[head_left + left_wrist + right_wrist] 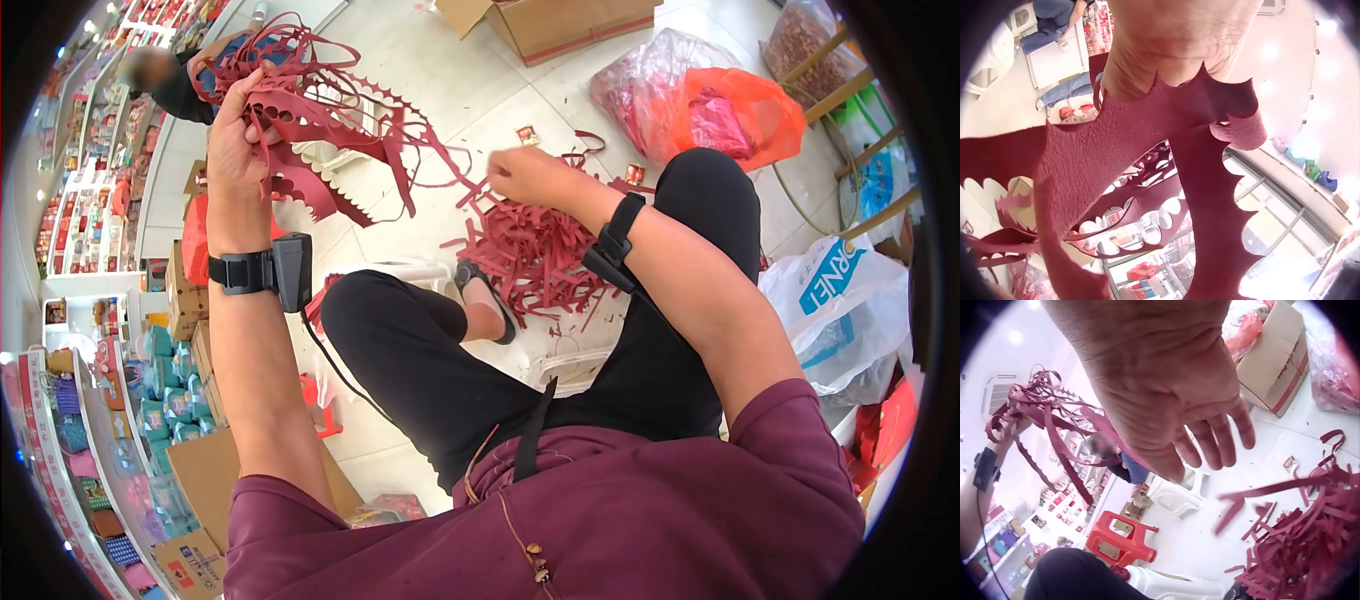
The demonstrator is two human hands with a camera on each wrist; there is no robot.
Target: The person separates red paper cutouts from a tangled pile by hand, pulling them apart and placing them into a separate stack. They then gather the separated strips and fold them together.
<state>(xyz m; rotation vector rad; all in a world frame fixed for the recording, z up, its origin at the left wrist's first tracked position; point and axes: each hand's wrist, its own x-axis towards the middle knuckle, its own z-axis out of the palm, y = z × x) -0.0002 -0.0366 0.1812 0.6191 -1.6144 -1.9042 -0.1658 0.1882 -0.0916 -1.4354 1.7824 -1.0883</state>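
Note:
Raised at the upper left, my left hand (238, 150) grips a tangled bunch of dark red strips (375, 150) with scalloped edges. Close up in the left wrist view, one wide toothed strip (1107, 140) crosses below the palm, and others hang behind it. My right hand (535, 180) is over a heap of short red strips (530, 250) on the floor. Its fingers are loosely bent with nothing between them in the right wrist view. Below them, apart from the fingertips, a loose red strip piece (1230, 515) shows blurred above the floor.
A cardboard box (570, 25) stands at the top, with an orange-red plastic bag (755, 120) to its right. A white plastic bag (830, 310) lies beside my right knee. Shelves of goods line the left. Another person (180, 85) is behind the raised strips. A red stool (1119, 537) stands near white stools.

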